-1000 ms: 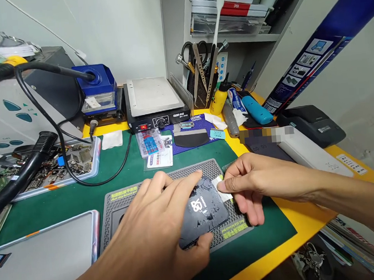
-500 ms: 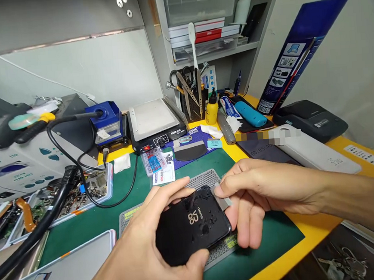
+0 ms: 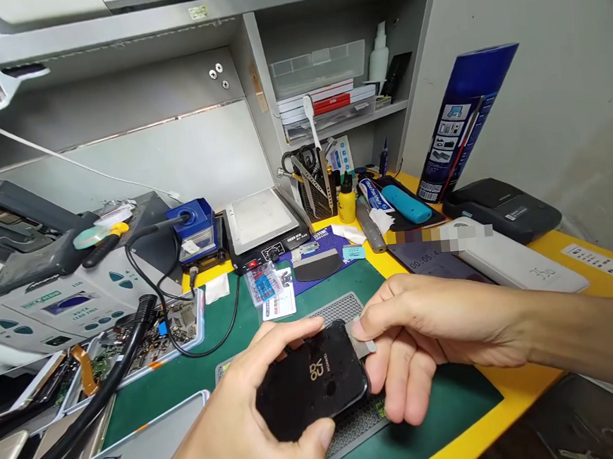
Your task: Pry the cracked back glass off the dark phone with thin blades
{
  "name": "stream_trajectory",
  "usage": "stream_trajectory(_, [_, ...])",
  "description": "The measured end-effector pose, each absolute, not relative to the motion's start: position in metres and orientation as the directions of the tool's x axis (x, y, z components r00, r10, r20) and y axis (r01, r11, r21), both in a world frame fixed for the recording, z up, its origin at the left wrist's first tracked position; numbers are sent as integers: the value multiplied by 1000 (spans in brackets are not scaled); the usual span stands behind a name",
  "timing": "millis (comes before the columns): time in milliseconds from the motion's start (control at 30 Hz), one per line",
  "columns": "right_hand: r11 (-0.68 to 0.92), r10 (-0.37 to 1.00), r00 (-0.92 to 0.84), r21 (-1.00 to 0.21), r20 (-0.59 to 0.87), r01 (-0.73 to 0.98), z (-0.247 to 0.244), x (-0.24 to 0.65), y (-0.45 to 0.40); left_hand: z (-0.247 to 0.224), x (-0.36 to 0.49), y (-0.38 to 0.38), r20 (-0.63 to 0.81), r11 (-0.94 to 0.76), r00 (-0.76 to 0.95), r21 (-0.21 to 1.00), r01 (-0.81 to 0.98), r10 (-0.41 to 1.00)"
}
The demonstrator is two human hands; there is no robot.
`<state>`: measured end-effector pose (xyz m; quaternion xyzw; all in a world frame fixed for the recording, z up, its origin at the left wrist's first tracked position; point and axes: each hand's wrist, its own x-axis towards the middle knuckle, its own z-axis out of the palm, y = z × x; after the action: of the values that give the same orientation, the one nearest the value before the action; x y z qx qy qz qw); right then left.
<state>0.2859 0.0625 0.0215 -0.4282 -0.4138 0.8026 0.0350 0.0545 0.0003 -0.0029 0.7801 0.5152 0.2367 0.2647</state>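
My left hand (image 3: 236, 419) wraps round a glossy black Huawei-branded device (image 3: 319, 384), thumb on the near edge and fingers on the far edge. The device is held tilted above a grey metal mesh plate (image 3: 354, 431). A thin grey flat pry blade (image 3: 364, 346) is pinched between thumb and fingers of my right hand (image 3: 405, 342). Its edge meets the device's right end; I cannot tell how far in it reaches. The other right fingers curl below that end.
A green mat (image 3: 448, 409) covers the yellow desk (image 3: 530, 374). At left are a hot-air station (image 3: 73, 304), a black hose (image 3: 100, 373) and trays of circuit boards (image 3: 181, 321). Behind are a heating plate (image 3: 260, 219) and a tool holder (image 3: 311, 187); a white power bank (image 3: 526, 262) lies right.
My view has tilted up, showing more shelf. The blade has shifted slightly along the device's right end. The specks on the device's back look fewer. Both hands keep their grip.
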Motion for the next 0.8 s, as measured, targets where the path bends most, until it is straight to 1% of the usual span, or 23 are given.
stream_trajectory(267, [-636,430,-637,-715,-640,289,21,288,60,1,57,1,58,-300,363,693,655,930])
stream_trajectory(667, [-728,359,-687,-650,-631,217,24,288,56,8,55,1,51,-292,396,761,579,917])
stream_trajectory(800, [-723,359,-706,-660,-610,203,26,287,53,10,50,1,66,-316,402,738,597,913])
